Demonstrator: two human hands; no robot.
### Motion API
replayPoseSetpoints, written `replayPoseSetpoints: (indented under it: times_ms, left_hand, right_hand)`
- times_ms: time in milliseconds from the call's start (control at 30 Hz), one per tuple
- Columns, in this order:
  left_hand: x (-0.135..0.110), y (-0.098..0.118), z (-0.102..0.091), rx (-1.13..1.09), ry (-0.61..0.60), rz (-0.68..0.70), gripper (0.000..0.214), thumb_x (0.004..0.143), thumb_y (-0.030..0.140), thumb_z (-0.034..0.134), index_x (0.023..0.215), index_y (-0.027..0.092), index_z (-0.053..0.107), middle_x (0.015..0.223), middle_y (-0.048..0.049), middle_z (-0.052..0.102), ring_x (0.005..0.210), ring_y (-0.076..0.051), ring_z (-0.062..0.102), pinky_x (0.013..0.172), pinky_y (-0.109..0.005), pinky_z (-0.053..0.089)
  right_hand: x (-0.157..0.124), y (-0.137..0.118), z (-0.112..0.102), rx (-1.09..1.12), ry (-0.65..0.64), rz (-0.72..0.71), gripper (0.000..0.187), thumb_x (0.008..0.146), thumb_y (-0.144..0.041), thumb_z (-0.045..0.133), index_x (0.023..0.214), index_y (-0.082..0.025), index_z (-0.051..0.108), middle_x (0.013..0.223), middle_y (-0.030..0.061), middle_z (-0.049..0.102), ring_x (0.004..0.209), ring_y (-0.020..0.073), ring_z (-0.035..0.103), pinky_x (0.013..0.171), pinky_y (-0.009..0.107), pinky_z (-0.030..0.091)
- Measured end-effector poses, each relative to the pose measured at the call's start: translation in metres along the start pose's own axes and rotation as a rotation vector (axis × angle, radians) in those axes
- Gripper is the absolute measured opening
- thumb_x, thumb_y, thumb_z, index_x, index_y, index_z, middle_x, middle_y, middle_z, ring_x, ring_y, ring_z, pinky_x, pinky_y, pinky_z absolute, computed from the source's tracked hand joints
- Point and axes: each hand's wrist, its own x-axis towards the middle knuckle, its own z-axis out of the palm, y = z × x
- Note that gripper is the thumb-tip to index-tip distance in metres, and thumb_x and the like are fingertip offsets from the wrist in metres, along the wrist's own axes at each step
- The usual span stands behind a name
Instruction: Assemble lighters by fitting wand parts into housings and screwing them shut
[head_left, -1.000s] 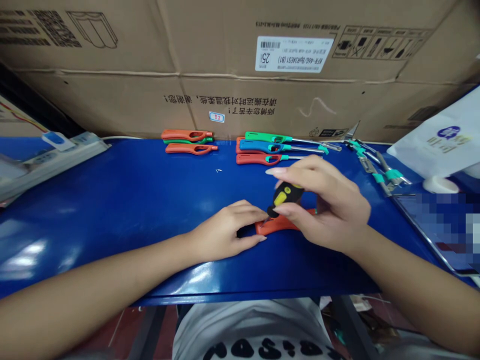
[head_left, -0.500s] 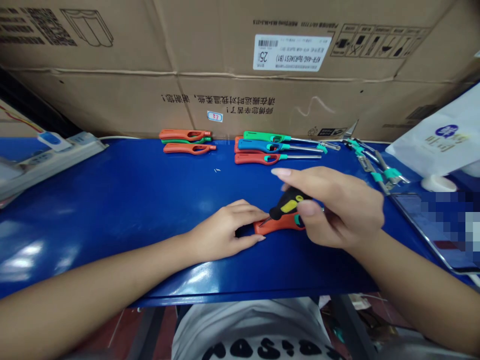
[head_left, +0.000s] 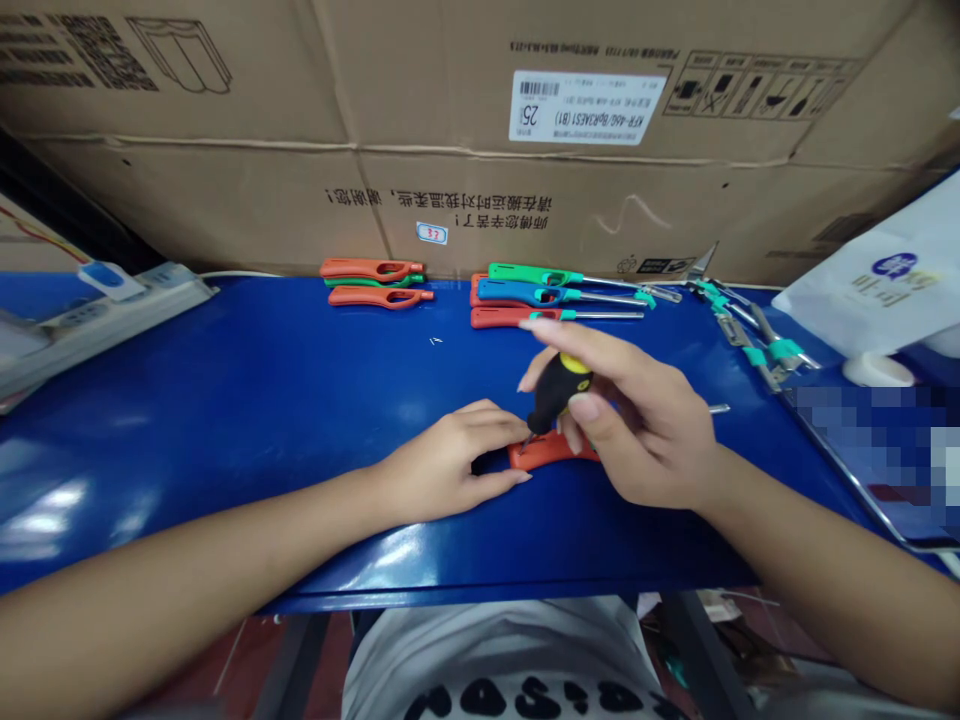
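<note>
An orange-red gas lighter [head_left: 551, 451] lies flat on the blue table [head_left: 285, 390], its rear end between the thumb and fingers of my left hand [head_left: 446, 460]. My right hand [head_left: 637, 415] grips a short black-and-yellow screwdriver [head_left: 555, 392], tilted, with its tip at the rear part of the lighter's handle. The front of the handle is hidden beneath my right hand; the end of a metal tube shows to the right of it. Whether a screw sits under the tip is too small to tell.
Orange and green lighter handles [head_left: 379, 297] lie at the back. Beside them rest several lighters with metal tubes [head_left: 525, 291]. Loose tubes with teal parts [head_left: 757, 330], a white bag [head_left: 870, 270] and a tablet-like device [head_left: 847, 470] are rightward. A power strip [head_left: 97, 325] stands left; a cardboard box [head_left: 450, 120] forms the back.
My right hand has shifted left and turned, bringing the screwdriver more upright over the same spot. The left hand and lighter stay in place.
</note>
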Motion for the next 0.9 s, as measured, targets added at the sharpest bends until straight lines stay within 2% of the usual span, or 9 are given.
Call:
replayPoseSetpoints:
  times_ms: [167,233,333,400,500,567,700,833,900]
  left_hand:
    - [0.0006,0.0002,-0.0005,-0.024,-0.016,0.008,0.026,0.093,0.024,0.068,0.119,0.019,0.068,0.117,-0.0084,0.073,0.105,-0.022,0.066,0.098,-0.038,0.051]
    - [0.0004,-0.0001,-0.0003,-0.029,-0.016,0.004,0.028,0.093,0.024,0.069,0.121,0.018,0.067,0.121,-0.0086,0.072,0.109,-0.023,0.066,0.100,-0.038,0.051]
    - [0.0002,-0.0003,-0.0001,-0.025,-0.023,-0.016,0.028,0.093,0.024,0.068,0.120,0.018,0.068,0.119,-0.0092,0.072,0.111,-0.024,0.065,0.099,-0.038,0.052]
    - [0.0003,-0.0002,-0.0003,-0.020,-0.025,-0.022,0.026,0.093,0.024,0.069,0.118,0.018,0.069,0.117,-0.0093,0.073,0.109,-0.024,0.065,0.097,-0.038,0.052]
    - [0.0006,0.0000,-0.0007,-0.028,-0.024,-0.010,0.022,0.093,0.025,0.069,0.114,0.019,0.070,0.115,-0.0087,0.073,0.106,-0.022,0.066,0.097,-0.038,0.052]
    - [0.0005,-0.0001,-0.0008,-0.035,-0.019,0.000,0.023,0.093,0.024,0.069,0.116,0.019,0.069,0.115,-0.0087,0.074,0.105,-0.022,0.066,0.098,-0.039,0.052]
    - [0.0000,-0.0004,-0.0012,-0.020,-0.012,-0.010,0.029,0.093,0.026,0.070,0.121,0.018,0.068,0.116,-0.0093,0.073,0.106,-0.023,0.066,0.097,-0.038,0.052]
    - [0.0003,0.0000,-0.0016,-0.028,-0.020,0.001,0.030,0.093,0.024,0.069,0.122,0.018,0.067,0.119,-0.0092,0.073,0.108,-0.022,0.065,0.098,-0.038,0.052]
    - [0.0004,0.0001,-0.0014,-0.038,-0.015,0.008,0.032,0.093,0.024,0.069,0.124,0.018,0.066,0.120,-0.0096,0.073,0.107,-0.022,0.065,0.098,-0.038,0.052]
  right_hand:
    - [-0.0017,0.0014,-0.0048,-0.297,0.078,-0.155,0.037,0.091,-0.029,0.072,0.127,-0.024,0.062,0.078,0.0004,0.072,0.065,0.0154,0.066,0.059,0.028,0.054]
    - [-0.0023,0.0018,-0.0077,-0.312,0.028,-0.218,0.034,0.097,-0.031,0.061,0.130,-0.022,0.060,0.084,0.0022,0.074,0.070,0.0159,0.069,0.060,0.028,0.054]
    - [-0.0018,0.0005,-0.0068,-0.122,-0.014,-0.196,0.038,0.103,-0.021,0.038,0.137,-0.020,0.054,0.107,0.0070,0.075,0.093,0.0182,0.072,0.075,0.032,0.060]
    - [-0.0012,-0.0007,-0.0048,-0.059,0.025,-0.142,0.035,0.102,-0.021,0.044,0.135,-0.022,0.056,0.103,0.0056,0.076,0.090,0.0179,0.072,0.075,0.032,0.060]
    - [-0.0015,-0.0013,-0.0052,-0.244,0.134,-0.168,0.036,0.092,-0.026,0.068,0.127,-0.022,0.063,0.077,0.0000,0.073,0.065,0.0152,0.066,0.060,0.027,0.056]
    - [-0.0020,-0.0009,-0.0070,-0.312,0.140,-0.212,0.038,0.092,-0.024,0.066,0.129,-0.020,0.063,0.075,0.0009,0.072,0.063,0.0158,0.066,0.058,0.028,0.055]
    - [-0.0002,0.0000,-0.0063,-0.099,0.084,-0.092,0.039,0.099,-0.021,0.047,0.136,-0.020,0.059,0.105,0.0086,0.076,0.085,0.0196,0.072,0.070,0.033,0.060]
    - [0.0004,0.0023,-0.0044,-0.201,0.186,-0.129,0.025,0.092,-0.025,0.067,0.117,-0.025,0.067,0.078,0.0014,0.072,0.065,0.0168,0.067,0.059,0.029,0.056]
    - [-0.0009,0.0033,-0.0049,-0.284,0.183,-0.162,0.026,0.093,-0.024,0.065,0.119,-0.024,0.066,0.077,0.0018,0.071,0.066,0.0167,0.067,0.060,0.028,0.055]
